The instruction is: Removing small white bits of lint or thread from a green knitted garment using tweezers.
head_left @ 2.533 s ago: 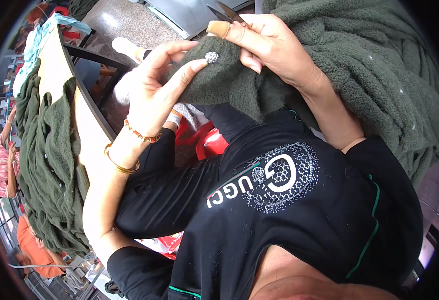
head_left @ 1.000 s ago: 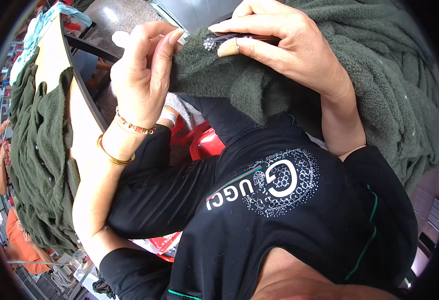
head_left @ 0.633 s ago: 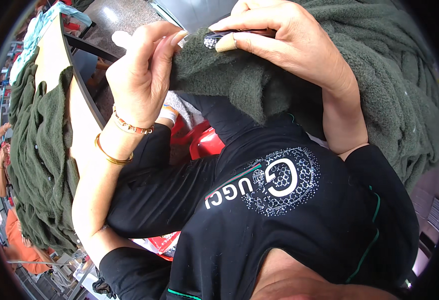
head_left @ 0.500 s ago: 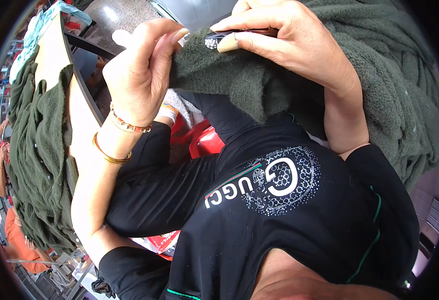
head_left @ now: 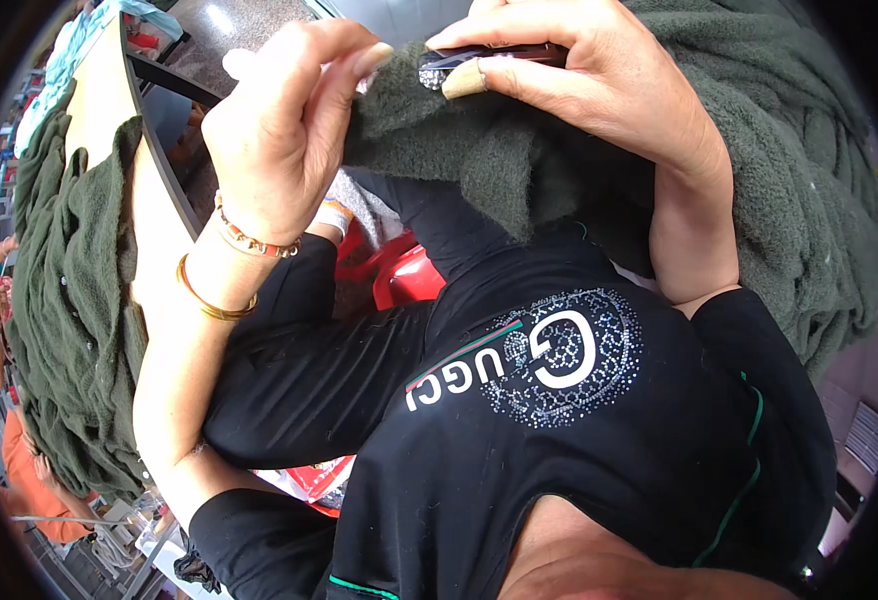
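My left hand (head_left: 284,130) is raised with thumb and forefinger pinched together at the left edge of a fuzzy dark green knit fabric (head_left: 499,165). A small whitish bit shows just under those fingertips; what they pinch is too small to make out. One finger of that hand has a white tip. Across from it, my right hand (head_left: 589,70) is closed around a slim dark tool (head_left: 504,57) with a glittery silver end, lying over the upper edge of the fabric. A tan band wraps its thumb. The fabric hangs down between my hands above my lap.
More green fabric (head_left: 789,200) is heaped at my right. Another green pile (head_left: 69,320) covers the pale table (head_left: 154,220) at my left, with light blue cloth (head_left: 74,60) at its far end. Something red (head_left: 404,275) is below my legs. Other people (head_left: 39,480) are at far left.
My right hand and the dark tool have shifted slightly to the right. The left hand stays pinched, its fingertips moved a little right and up.
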The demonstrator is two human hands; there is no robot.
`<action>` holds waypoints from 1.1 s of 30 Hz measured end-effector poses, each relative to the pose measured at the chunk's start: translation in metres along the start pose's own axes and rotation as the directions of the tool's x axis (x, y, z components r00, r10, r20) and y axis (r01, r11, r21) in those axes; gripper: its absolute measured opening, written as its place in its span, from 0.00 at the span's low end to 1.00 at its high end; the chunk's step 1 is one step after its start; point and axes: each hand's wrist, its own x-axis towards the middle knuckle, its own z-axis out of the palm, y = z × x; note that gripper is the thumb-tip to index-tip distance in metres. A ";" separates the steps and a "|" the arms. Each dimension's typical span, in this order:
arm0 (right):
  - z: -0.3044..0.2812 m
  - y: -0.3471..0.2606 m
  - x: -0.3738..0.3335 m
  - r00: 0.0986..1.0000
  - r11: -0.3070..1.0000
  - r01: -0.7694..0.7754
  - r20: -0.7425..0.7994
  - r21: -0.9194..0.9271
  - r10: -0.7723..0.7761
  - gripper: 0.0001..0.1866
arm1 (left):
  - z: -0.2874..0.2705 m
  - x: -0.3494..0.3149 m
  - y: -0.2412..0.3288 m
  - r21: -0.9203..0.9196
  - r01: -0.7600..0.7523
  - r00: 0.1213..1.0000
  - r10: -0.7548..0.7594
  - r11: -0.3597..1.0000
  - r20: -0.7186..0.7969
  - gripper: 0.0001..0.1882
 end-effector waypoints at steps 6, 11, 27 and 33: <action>-0.012 -0.001 -0.002 0.990 0.964 -0.134 0.083 0.228 0.117 0.14 | 0.002 0.009 0.003 -0.063 -0.247 0.968 0.243 0.967 -0.064 0.07; -0.021 0.006 -0.009 0.928 0.879 -0.367 0.186 0.304 0.323 0.16 | 0.005 0.006 0.005 -0.119 -0.170 0.986 0.168 0.978 -0.020 0.07; -0.023 -0.002 -0.003 0.853 0.818 -0.498 0.334 0.288 0.402 0.15 | 0.004 0.002 0.006 -0.061 -0.088 0.996 0.087 0.994 -0.025 0.09; -0.023 -0.003 -0.003 0.853 0.829 -0.482 0.370 0.283 0.369 0.15 | -0.003 0.000 0.011 -0.091 -0.076 0.987 0.088 0.993 0.135 0.08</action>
